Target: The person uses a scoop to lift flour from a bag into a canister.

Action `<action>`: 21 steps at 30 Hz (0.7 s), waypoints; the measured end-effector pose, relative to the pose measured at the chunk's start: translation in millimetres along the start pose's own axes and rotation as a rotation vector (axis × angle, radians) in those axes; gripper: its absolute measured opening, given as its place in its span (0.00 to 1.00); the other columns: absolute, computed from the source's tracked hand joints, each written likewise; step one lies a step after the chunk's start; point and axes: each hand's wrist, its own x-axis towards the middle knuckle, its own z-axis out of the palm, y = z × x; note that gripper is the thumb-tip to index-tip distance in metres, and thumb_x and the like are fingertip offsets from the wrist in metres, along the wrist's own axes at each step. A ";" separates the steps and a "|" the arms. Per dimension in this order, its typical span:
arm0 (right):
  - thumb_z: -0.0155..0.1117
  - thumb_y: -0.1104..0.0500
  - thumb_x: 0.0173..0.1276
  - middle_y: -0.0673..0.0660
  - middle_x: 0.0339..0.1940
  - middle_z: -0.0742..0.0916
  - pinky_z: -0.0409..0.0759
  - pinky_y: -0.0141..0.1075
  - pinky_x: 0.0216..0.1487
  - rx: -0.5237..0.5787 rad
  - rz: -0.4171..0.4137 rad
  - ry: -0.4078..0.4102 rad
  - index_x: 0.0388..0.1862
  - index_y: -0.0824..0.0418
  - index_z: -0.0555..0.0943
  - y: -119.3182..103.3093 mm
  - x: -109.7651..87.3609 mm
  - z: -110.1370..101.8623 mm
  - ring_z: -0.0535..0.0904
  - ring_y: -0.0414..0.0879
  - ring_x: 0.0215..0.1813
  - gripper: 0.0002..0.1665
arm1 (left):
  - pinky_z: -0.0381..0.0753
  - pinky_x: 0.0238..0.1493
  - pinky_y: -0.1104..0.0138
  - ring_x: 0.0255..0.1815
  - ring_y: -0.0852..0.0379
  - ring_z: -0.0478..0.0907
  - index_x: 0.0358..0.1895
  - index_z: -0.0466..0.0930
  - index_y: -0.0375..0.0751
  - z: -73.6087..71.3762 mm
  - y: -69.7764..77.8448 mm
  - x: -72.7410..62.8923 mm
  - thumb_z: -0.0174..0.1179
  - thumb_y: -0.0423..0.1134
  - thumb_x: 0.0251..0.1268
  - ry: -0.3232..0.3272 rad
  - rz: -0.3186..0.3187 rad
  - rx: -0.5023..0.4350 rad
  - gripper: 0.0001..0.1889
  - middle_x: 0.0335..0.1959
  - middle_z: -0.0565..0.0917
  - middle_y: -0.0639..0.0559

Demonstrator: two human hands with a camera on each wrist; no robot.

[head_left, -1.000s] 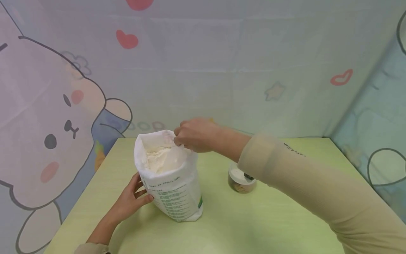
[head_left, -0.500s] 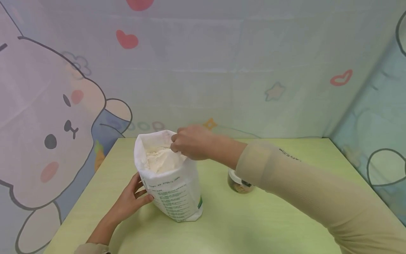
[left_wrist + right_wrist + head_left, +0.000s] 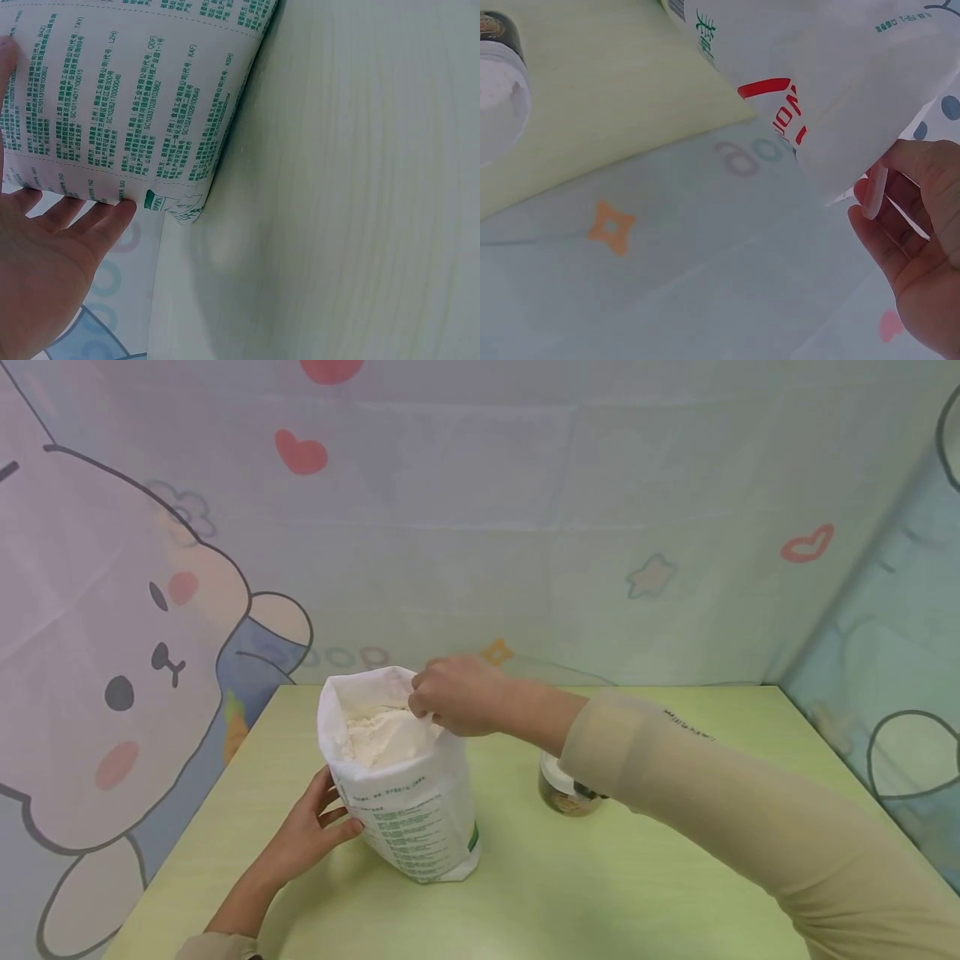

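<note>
A white bag of flour (image 3: 401, 810) with green print stands upright on the table, its mouth rolled back and pale powder (image 3: 378, 731) showing inside. My left hand (image 3: 303, 839) grips its lower left side, thumb on the printed front and fingers round the edge; the left wrist view shows those fingertips (image 3: 120, 217) against the bag. At the mouth's right rim is my right hand (image 3: 461, 693). In the right wrist view it pinches a pale, translucent handle (image 3: 876, 193), whose other end is hidden by the bag.
Right of the bag stands a small round tub (image 3: 570, 797) with a white rim, partly covered by my right sleeve (image 3: 675, 777). Inside the tub (image 3: 521, 112), the right wrist view shows white. A printed cloth (image 3: 570, 527) hangs behind the light green table (image 3: 600, 893).
My right hand has come down slightly toward the bag's mouth, and the sleeve now covers more of the tub. The left hand and the bag have stayed in place.
</note>
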 end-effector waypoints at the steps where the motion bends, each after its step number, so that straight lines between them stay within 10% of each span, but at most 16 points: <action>1: 0.57 0.63 0.65 0.49 0.38 0.83 0.78 0.34 0.36 0.017 0.003 0.005 0.40 0.52 0.83 1.2 -0.3 0.0 0.76 0.46 0.43 0.10 | 0.71 0.57 0.74 0.64 0.47 0.60 0.72 0.43 0.45 -0.1 -0.2 0.1 0.63 0.34 0.57 -0.001 0.000 -0.001 0.45 0.68 0.56 0.42; 12: 0.56 0.63 0.66 0.49 0.41 0.83 0.79 0.33 0.39 0.179 0.066 0.035 0.43 0.53 0.82 14.2 -6.7 -3.5 0.78 0.43 0.44 0.10 | 0.71 0.56 0.75 0.65 0.40 0.58 0.72 0.42 0.46 -0.3 0.6 -0.4 0.63 0.35 0.57 -0.011 0.004 -0.009 0.45 0.69 0.56 0.42; 21: 0.58 0.65 0.64 0.51 0.39 0.82 0.78 0.36 0.44 0.257 0.095 0.074 0.41 0.57 0.81 25.5 -14.1 -3.6 0.77 0.45 0.42 0.08 | 0.71 0.57 0.75 0.62 0.62 0.61 0.72 0.43 0.48 0.1 0.2 -0.7 0.63 0.36 0.57 -0.009 -0.003 -0.012 0.45 0.69 0.56 0.43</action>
